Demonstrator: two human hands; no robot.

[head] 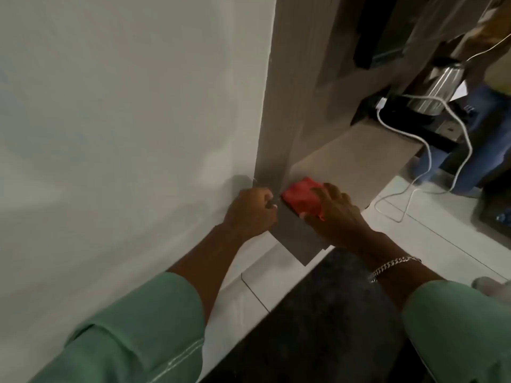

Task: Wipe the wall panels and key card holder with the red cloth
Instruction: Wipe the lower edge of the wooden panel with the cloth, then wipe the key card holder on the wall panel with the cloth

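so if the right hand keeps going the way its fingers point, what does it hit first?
The right hand presses the red cloth on the grey panel, fingers pointing up and left. Going straight on, it would probably meet the left hand resting beside the panel's edge first, though depth is unclear.
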